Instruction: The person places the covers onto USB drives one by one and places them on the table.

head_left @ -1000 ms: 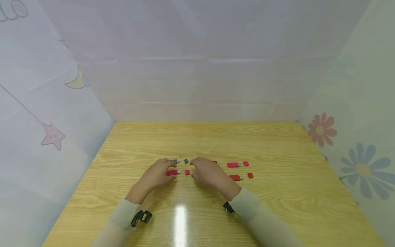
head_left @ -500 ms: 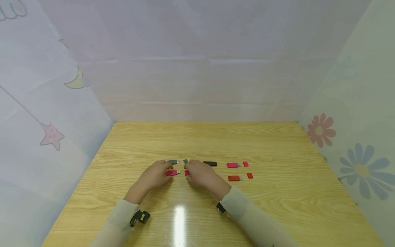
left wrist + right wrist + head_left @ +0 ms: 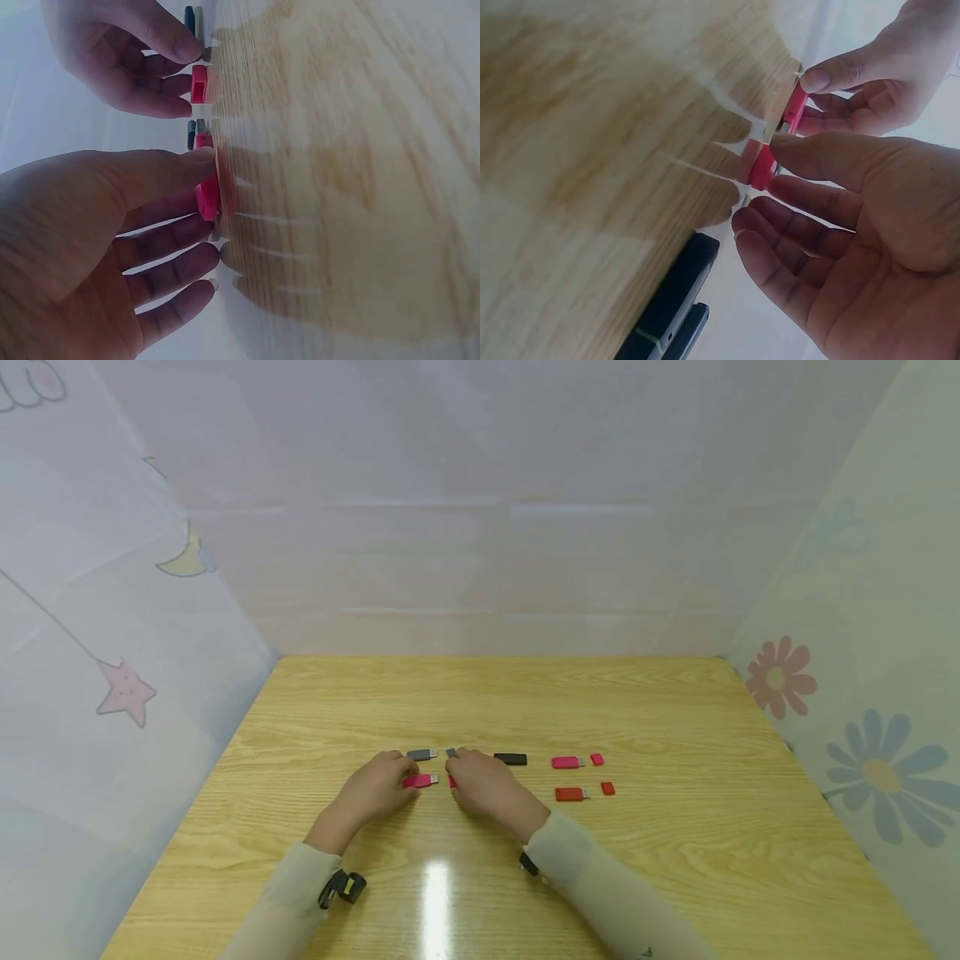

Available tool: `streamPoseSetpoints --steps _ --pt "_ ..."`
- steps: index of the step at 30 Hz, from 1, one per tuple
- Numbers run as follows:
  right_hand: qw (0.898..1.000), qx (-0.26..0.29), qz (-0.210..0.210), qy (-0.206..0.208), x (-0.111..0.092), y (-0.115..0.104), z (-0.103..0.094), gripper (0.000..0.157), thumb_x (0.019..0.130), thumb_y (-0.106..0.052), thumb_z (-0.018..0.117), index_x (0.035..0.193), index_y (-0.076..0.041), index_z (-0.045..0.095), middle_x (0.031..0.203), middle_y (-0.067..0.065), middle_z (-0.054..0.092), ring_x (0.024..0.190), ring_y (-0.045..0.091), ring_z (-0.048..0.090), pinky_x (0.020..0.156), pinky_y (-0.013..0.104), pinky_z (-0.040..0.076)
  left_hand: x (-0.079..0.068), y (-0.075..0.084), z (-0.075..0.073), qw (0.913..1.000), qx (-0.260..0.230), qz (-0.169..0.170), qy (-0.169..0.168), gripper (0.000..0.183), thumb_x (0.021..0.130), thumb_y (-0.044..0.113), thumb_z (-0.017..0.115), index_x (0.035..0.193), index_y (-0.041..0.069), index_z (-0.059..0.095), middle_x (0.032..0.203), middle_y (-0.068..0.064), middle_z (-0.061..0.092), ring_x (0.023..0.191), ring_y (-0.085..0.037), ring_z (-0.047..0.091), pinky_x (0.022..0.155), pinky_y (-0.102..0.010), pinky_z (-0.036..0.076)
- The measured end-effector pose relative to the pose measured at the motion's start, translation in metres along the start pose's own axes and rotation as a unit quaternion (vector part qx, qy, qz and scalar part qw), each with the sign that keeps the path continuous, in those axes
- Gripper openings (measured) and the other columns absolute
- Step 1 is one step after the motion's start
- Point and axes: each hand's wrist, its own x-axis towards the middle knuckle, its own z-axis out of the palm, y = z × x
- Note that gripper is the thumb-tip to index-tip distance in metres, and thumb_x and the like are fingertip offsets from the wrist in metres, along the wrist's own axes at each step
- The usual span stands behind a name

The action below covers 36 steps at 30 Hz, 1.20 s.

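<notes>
My left hand [image 3: 378, 785] holds a pink USB stick [image 3: 206, 187], thumb and forefinger on its two long sides, its metal plug facing right. My right hand [image 3: 483, 781] is around the small pink cap [image 3: 763, 166], which lies right of that plug. Thumb and forefinger flank the cap; whether both press on it I cannot tell. Stick and cap are apart, low at the table. Just behind them are a grey USB stick [image 3: 420, 754] and its grey cap [image 3: 451, 752], partly covered by my right hand in the head view.
To the right lie a black USB stick [image 3: 512, 759], a second pink stick [image 3: 566, 762] with its cap [image 3: 597, 759], and a red stick [image 3: 571, 794] with its cap [image 3: 608, 788]. Cloth walls enclose the wooden table [image 3: 480, 702] at the back and sides.
My right hand has moved left from beside the pink cap to around it, uncovering the black USB stick. The left thumb and forefinger have shifted slightly left along the pink stick.
</notes>
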Motion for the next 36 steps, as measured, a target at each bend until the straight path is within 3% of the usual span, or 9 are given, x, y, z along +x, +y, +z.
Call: streamPoseSetpoints --steps 7,20,31,36 --pt "1.0 -0.02 0.006 -0.01 0.003 -0.003 0.0 0.008 0.098 -0.02 0.068 0.101 -0.013 0.067 0.097 0.003 0.061 0.085 0.017 0.059 0.069 0.032 0.053 0.001 0.001 0.001 0.9998 0.017 0.004 0.008 0.021 0.086 0.018 0.082 0.102 0.006 0.074 0.094 -0.003 0.064 0.084 -0.018 0.056 0.08 -0.037 0.052" --pt "0.999 -0.039 0.008 0.014 0.008 -0.005 0.007 0.01 0.103 -0.015 0.059 0.102 -0.013 0.068 0.097 0.002 0.063 0.081 0.016 0.06 0.063 0.029 0.053 0.003 -0.001 0.004 0.9991 0.023 0.019 0.03 0.011 0.087 0.014 0.081 0.094 0.007 0.076 0.086 -0.001 0.064 0.078 -0.015 0.058 0.075 -0.036 0.053" --pt "0.999 0.029 0.013 0.027 0.004 0.0 0.0 0.006 0.101 -0.015 0.062 0.096 -0.011 0.061 0.078 -0.001 0.058 0.067 0.013 0.053 0.059 0.028 0.046 0.002 0.0 -0.003 0.9985 -0.05 -0.022 0.009 0.01 0.092 0.021 0.077 0.097 0.013 0.074 0.083 0.004 0.068 0.072 -0.011 0.056 0.069 -0.033 0.051" --pt "0.997 0.059 -0.001 0.059 -0.003 0.008 -0.007 0.011 0.098 -0.015 0.067 0.107 -0.009 0.066 0.087 0.0 0.064 0.075 0.013 0.055 0.067 0.028 0.049 0.002 0.004 -0.006 0.9966 -0.08 -0.015 0.018 0.01 0.092 0.019 0.077 0.1 0.013 0.075 0.087 0.005 0.069 0.076 -0.009 0.059 0.072 -0.032 0.052"
